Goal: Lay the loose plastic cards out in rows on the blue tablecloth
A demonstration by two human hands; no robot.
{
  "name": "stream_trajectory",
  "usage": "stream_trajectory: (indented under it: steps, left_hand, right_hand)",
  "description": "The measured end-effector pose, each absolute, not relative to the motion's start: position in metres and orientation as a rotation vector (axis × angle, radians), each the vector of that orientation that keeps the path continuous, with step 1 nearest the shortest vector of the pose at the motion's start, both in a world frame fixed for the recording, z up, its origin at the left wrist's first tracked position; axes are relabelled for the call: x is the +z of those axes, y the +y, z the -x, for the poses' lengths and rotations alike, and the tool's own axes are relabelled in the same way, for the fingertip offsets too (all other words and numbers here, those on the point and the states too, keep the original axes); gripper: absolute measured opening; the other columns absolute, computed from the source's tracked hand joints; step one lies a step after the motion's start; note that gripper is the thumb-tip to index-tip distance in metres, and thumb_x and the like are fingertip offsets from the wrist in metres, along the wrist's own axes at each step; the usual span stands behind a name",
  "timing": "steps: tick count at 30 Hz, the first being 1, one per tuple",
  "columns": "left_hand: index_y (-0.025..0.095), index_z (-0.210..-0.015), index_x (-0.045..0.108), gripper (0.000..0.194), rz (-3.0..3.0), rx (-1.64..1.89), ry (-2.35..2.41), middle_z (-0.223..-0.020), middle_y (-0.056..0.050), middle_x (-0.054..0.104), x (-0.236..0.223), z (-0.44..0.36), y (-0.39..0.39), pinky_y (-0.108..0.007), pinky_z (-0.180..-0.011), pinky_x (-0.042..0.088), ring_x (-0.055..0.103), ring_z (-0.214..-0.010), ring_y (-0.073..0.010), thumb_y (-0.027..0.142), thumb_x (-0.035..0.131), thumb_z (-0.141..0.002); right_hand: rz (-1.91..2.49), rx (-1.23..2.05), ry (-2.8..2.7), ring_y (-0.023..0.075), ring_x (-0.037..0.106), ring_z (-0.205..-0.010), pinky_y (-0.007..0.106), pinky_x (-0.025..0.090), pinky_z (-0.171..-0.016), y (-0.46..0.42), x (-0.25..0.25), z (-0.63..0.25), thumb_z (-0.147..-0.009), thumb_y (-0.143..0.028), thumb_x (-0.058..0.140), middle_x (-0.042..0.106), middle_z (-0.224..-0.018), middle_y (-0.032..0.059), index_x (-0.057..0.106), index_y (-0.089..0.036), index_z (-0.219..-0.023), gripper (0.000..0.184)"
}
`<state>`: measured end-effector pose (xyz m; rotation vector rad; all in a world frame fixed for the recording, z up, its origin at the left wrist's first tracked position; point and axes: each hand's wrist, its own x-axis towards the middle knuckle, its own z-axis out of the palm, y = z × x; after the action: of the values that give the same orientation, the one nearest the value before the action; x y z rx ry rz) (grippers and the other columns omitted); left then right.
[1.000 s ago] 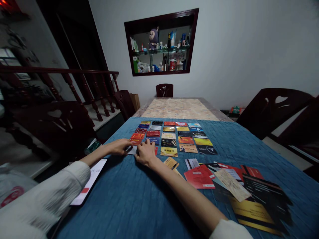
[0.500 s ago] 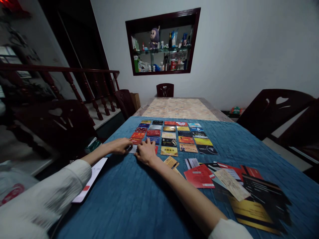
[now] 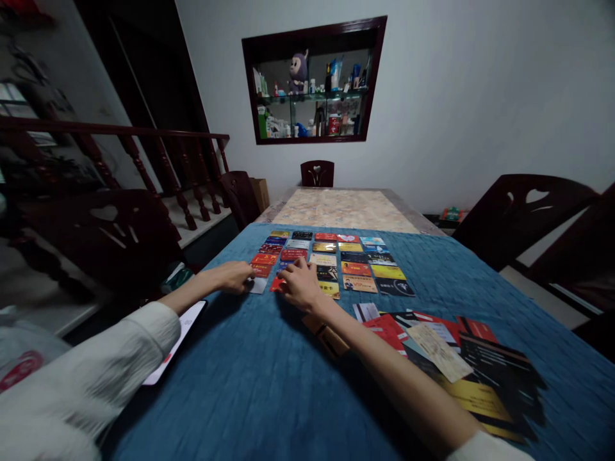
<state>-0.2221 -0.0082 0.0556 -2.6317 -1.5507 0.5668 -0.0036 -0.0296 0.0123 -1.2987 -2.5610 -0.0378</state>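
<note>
My left hand [image 3: 234, 276] rests on the cloth with its fingers curled together, the fingertips at the left edge of a white card [image 3: 258, 285]. That card lies flat at the near left corner of the laid-out cards. My right hand [image 3: 302, 286] is over the near row, fingers apart and bent downward, near a red card [image 3: 275, 284]. It partly covers a gold card [image 3: 332, 289] and a black card [image 3: 329, 273]; whether its fingertips touch any card I cannot tell. Other cards, such as an orange VIP card [image 3: 359, 283], lie in rows and columns.
A loose pile of cards, with a beige card [image 3: 439, 351] on top, lies at the right on the blue cloth [image 3: 250, 384]. Brown-gold cards [image 3: 327, 336] lie under my right forearm. A phone [image 3: 180, 339] is beside my left sleeve. Chairs [image 3: 523, 218] stand around the table.
My right hand has moved right, off the white card and over the neighbouring columns, uncovering the white card and part of the red one. My left hand stays at the white card's edge.
</note>
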Motion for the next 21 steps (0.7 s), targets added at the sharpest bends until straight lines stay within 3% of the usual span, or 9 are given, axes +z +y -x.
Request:
stream_trajectory:
  steps: [8,21]
  left_hand:
    - [0.018,-0.086,0.068,0.012,2.630,0.453,-1.417,-0.097,-0.010,0.072,0.068,0.172,-0.028,-0.030,-0.071,0.048,0.068,-0.088,-0.0265,0.023,0.063,-0.077]
    - [0.015,-0.083,0.070,0.016,2.778,0.401,-1.158,-0.090,-0.017,0.073,0.056,0.084,-0.071,-0.037,-0.072,0.053,0.071,-0.086,-0.0325,0.029,0.062,-0.081]
  right_hand:
    - [1.302,-0.049,-2.595,0.0300,0.040,-0.119,0.046,0.030,-0.090,-0.039,0.015,-0.038,-0.089,-0.023,0.051,0.066,-0.120,0.0079,0.067,-0.023,-0.111,0.028]
    - [1.233,0.085,-2.782,0.0303,0.042,-0.118,0.044,0.030,-0.090,-0.067,0.003,-0.099,-0.074,-0.016,0.061,0.067,-0.121,0.0067,0.066,-0.022,-0.113,0.040]
